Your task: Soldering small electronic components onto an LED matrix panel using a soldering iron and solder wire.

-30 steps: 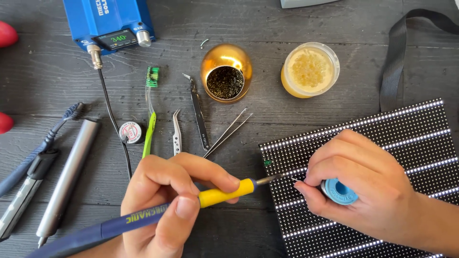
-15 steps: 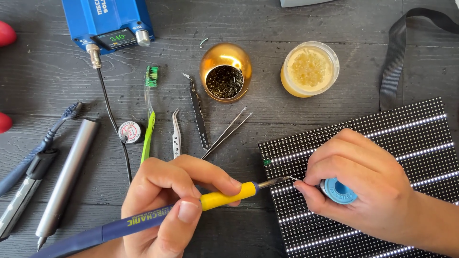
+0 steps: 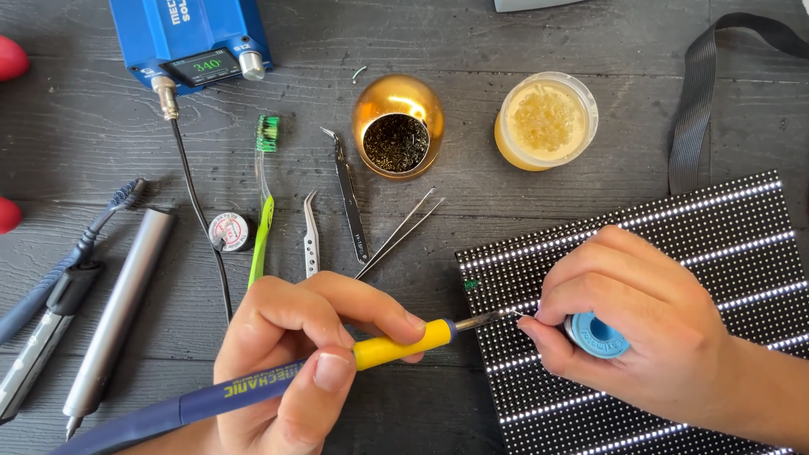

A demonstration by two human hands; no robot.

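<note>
My left hand (image 3: 295, 354) grips a soldering iron (image 3: 278, 379) with a blue handle and yellow collar, held like a pen. Its metal tip (image 3: 484, 320) touches the left part of a black LED matrix panel (image 3: 716, 227) lying at the lower right. My right hand (image 3: 628, 324) rests on that panel and holds a small blue spool of solder wire (image 3: 597, 335), with a thin strand pinched at the fingertips right by the iron's tip.
A blue soldering station (image 3: 190, 38) sits at the top left, its cable (image 3: 198, 219) running down. A gold tip-cleaner ball (image 3: 396, 126), a flux jar (image 3: 546, 122), several tweezers (image 3: 350, 198), a green brush (image 3: 263, 211), a small wick spool (image 3: 229, 232) and pen-like tools (image 3: 109, 312) lie around.
</note>
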